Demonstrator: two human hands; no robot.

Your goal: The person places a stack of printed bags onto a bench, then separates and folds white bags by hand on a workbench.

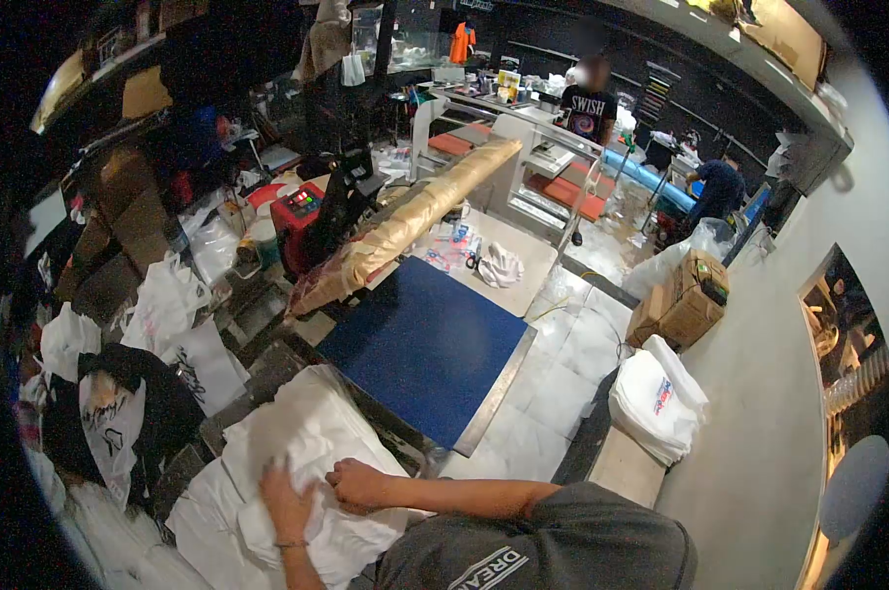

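Note:
In front of me lies a loose heap of white cloth (302,423), probably garments, with creased layers. My left hand (287,503) rests on the heap with its fingers apart and slightly blurred. Beside it, my right hand (359,486) is closed, its curled fingers pinching the white cloth. Just beyond the heap is a flat heat press bed with a dark blue pad (430,349). A long roll wrapped in tan material (415,221) crosses above the pad's far edge.
Folded white cloths with a red and blue print (661,398) are stacked at right, near cardboard boxes (690,300). A red machine with a lit panel (302,211) stands at left. Scissors (474,263) lie behind the pad. Two people (587,108) are farther back.

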